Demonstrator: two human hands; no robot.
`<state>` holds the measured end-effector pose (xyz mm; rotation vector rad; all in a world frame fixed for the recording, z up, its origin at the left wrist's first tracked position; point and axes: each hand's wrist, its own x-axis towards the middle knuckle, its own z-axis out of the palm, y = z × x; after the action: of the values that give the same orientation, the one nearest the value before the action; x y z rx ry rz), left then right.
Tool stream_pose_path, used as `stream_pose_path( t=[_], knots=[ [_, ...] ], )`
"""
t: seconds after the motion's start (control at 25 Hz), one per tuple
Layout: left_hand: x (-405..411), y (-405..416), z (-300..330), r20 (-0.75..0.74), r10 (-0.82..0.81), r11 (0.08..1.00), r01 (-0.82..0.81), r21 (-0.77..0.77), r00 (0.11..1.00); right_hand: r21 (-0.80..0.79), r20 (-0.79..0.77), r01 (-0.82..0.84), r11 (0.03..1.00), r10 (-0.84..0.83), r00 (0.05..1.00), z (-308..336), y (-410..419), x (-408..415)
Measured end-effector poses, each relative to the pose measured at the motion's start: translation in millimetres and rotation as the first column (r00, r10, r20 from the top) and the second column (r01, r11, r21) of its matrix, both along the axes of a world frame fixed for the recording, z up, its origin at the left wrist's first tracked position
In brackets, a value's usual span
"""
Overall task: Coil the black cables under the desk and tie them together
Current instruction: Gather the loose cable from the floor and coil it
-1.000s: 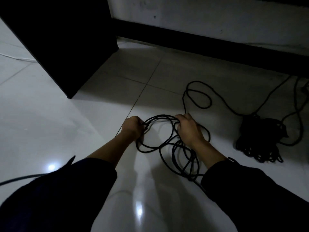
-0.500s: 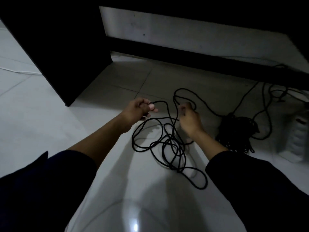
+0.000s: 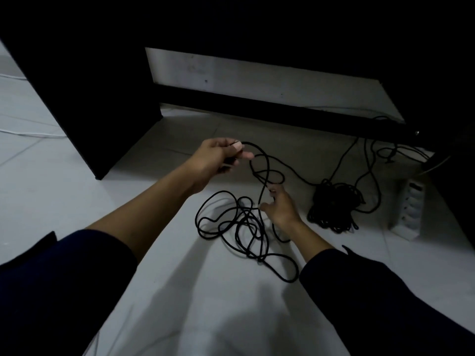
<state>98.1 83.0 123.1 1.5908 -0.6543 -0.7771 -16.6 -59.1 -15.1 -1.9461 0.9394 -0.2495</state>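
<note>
A long black cable (image 3: pixel 232 227) lies in loose tangled loops on the white tiled floor in front of me. My left hand (image 3: pixel 218 160) is raised above the floor and pinches the cable near its top, so a strand hangs down from it in a loop. My right hand (image 3: pixel 279 206) is lower, with its fingers around the hanging strand just above the tangle. A second, dense bundle of black cable (image 3: pixel 334 209) sits on the floor to the right, with strands running back toward the wall.
The dark desk side panel (image 3: pixel 84 98) stands at the left, and a black baseboard (image 3: pixel 270 111) runs along the wall. A white power strip (image 3: pixel 408 211) lies at the right. A thin white cord (image 3: pixel 30 133) crosses the floor at far left.
My left hand has lifted up and away from the floor with the cable. My right hand has dropped lower on the hanging strand. The view has tilted up.
</note>
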Motion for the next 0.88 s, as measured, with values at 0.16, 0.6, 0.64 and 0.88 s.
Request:
stream_pose_path(
  t=[0.16, 0.6, 0.64, 0.88],
  knots=[
    [5.0, -2.8, 4.8, 0.005, 0.026, 1.000, -0.026, -0.012, 1.000, 0.039, 0.212, -0.004, 0.999, -0.004, 0.977, 12.0, 3.9, 5.5],
    [-19.2, -4.5, 10.8, 0.071, -0.186, 0.981, 0.181, 0.072, 0.980, -0.004, 0.496, 0.017, 1.000, -0.013, 0.868, 119.6, -13.1, -16.3],
    [-23.5, -8.8, 14.7, 0.053, -0.173, 0.985, 0.172, 0.031, 0.983, -0.007, 0.520, 0.041, 0.999, -0.031, 0.854, 129.7, -12.7, -19.5],
    [-44.6, -30.1, 30.3, 0.099, -0.050, 0.993, 0.060, -0.098, 0.994, 0.142, 0.599, 0.034, 0.989, -0.113, 0.793, 170.4, -9.9, -40.3]
  ],
)
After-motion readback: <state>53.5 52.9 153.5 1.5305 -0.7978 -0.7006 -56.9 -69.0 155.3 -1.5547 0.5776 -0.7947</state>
